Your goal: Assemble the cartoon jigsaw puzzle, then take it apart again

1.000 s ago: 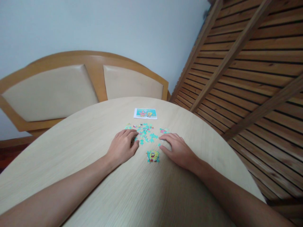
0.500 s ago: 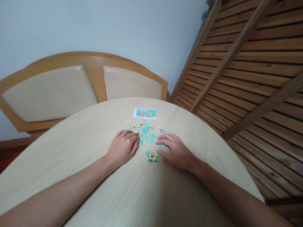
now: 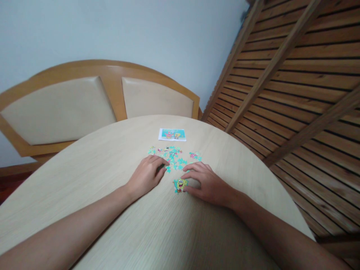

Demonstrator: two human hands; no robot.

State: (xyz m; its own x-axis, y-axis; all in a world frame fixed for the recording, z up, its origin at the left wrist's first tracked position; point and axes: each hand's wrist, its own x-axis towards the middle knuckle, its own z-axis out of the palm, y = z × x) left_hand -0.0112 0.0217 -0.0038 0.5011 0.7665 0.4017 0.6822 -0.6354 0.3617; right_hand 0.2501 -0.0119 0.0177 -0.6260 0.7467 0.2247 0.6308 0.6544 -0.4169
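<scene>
Puzzle pieces [image 3: 173, 154], card [image 3: 173, 135] beyond; right hand [image 3: 208, 184] overlapping joined section [image 3: 180, 184]

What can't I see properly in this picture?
All in the head view:
- Right edge of the yellow-character puzzle section: partly covered by the right hand.
- Whatever lies under the left hand: hidden by that hand.
- Lettering on the picture card: too small.
- Single shapes among the puzzle pieces: small and blurry.

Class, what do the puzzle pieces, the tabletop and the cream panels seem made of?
Puzzle pieces: probably printed cardboard, thin and flat with knobbed edges; plastic possible.
Tabletop: pale wood or wood-look laminate, smooth, with fine grain lines.
Cream panels: likely leather or imitation, smooth and faintly glossy.
</scene>
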